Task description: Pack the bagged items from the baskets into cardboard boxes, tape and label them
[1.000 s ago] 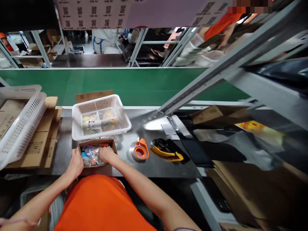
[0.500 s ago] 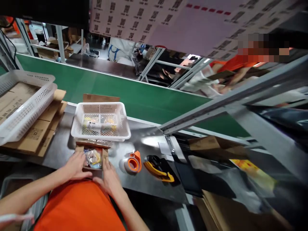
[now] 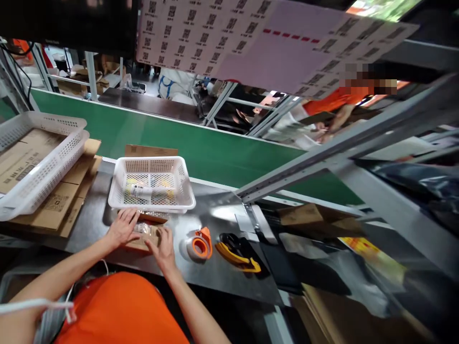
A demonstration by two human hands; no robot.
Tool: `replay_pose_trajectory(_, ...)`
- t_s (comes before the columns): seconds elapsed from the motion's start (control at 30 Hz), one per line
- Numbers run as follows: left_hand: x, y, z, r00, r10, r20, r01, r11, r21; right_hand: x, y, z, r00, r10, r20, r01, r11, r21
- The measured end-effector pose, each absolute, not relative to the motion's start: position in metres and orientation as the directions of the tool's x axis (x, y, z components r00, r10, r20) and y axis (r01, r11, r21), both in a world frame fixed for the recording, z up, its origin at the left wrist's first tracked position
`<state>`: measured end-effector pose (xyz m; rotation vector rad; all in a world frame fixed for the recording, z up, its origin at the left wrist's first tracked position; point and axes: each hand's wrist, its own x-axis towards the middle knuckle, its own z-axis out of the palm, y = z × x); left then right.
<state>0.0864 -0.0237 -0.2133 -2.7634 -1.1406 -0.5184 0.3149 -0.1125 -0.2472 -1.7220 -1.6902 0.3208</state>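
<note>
A small cardboard box sits on the metal table in front of the white basket, and clear plastic-wrapped contents show inside it. My left hand rests on the box's left side with its fingers spread. At the right side, my right hand grips the box edge, fingers bent over the flap. The basket holds a slip of white paper with print and yellowish packets. To the right of the box stand an orange tape roll and a yellow-and-black tool.
Flattened cardboard lies under a white basket at the left. A green barrier runs behind the table. A metal frame rises at the right. Beyond the barrier a person in orange works.
Both hands have moved forward with the box, toward the basket. The box flaps now cover more of the contents. The head view has shifted slightly.
</note>
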Motion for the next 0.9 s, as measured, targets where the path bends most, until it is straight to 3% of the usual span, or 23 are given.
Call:
replay_pose_trajectory(0.07, 0.086, -0.035, -0.22, 0.647, 0.692, 0.32, 0.715, -0.696, 0.058, 0.307, -0.121, -0.253, 0.196, 0.908, 0.372, 0.842, 0.039, -0.537)
replay_pose_trajectory(0.13, 0.083, -0.046, -0.225, 0.651, 0.709, 0.272, 0.709, -0.695, 0.115, 0.305, -0.123, -0.248, 0.145, 0.901, 0.408, 0.913, 0.037, -0.406)
replay_pose_trajectory(0.2, 0.08, -0.051, -0.224, 0.668, 0.71, 0.224, 0.688, -0.704, 0.179, 0.307, -0.116, -0.235, -0.049, 0.936, 0.348, 0.952, 0.149, -0.267)
replay_pose_trajectory(0.27, 0.076, -0.048, -0.219, 0.68, 0.705, 0.201, 0.67, -0.709, 0.22, 0.311, -0.102, -0.221, -0.29, 0.941, 0.175, 0.93, 0.321, -0.179)
replay_pose_trajectory(0.37, 0.074, -0.038, -0.207, 0.698, 0.701, 0.147, 0.668, -0.711, 0.22, 0.316, -0.08, -0.201, -0.437, 0.896, -0.073, 0.894, 0.424, -0.144)
replay_pose_trajectory(0.53, 0.069, -0.039, -0.197, 0.748, 0.66, -0.066, 0.66, -0.731, 0.174, 0.308, -0.087, -0.19, -0.412, 0.901, -0.134, 0.906, 0.389, -0.167)
replay_pose_trajectory(0.67, 0.056, -0.053, -0.204, 0.766, 0.628, -0.134, 0.642, -0.746, 0.175, 0.293, -0.12, -0.206, -0.33, 0.942, -0.061, 0.917, 0.304, -0.259)
replay_pose_trajectory(0.77, 0.049, -0.058, -0.208, 0.76, 0.625, -0.178, 0.649, -0.743, 0.162, 0.311, -0.129, -0.221, -0.264, 0.964, 0.019, 0.875, 0.248, -0.416)
replay_pose_trajectory(0.83, 0.049, -0.057, -0.208, 0.756, 0.619, -0.212, 0.651, -0.745, 0.148, 0.346, -0.127, -0.226, 0.058, 0.998, 0.022, 0.866, -0.04, -0.498)
replay_pose_trajectory(0.9, 0.052, -0.053, -0.207, 0.758, 0.61, -0.232, 0.647, -0.75, 0.141, 0.391, -0.121, -0.225, 0.489, 0.872, -0.005, 0.76, -0.429, -0.488)
